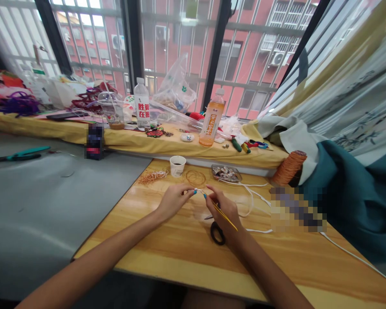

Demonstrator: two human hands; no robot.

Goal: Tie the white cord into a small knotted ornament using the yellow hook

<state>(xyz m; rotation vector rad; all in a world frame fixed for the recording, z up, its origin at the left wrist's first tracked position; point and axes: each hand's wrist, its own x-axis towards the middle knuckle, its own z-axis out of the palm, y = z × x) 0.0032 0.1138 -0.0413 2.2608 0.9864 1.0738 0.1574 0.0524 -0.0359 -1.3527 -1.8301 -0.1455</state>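
Note:
My left hand (173,201) is closed in a pinch over the table, with a tiny white piece (196,189) at its fingertips, too small to name. Facing it, my right hand (223,204) grips slim gold tweezers (225,217), their front end close to the white piece. Below my right hand lie black-handled scissors (218,234), partly hidden by the hand. Just beyond the hands are a paper cup (177,166) of dark liquid, a coil of thin tan cord (195,177) and a bundle of tan and white strands (152,176).
A clear tray of small pieces (225,173) sits behind my right hand, with white cord (252,199) trailing right. An orange thread spool (289,168) leans by the curtain. Along the ledge stand a water bottle (142,103), an orange drink bottle (212,118) and a plastic cup (112,110).

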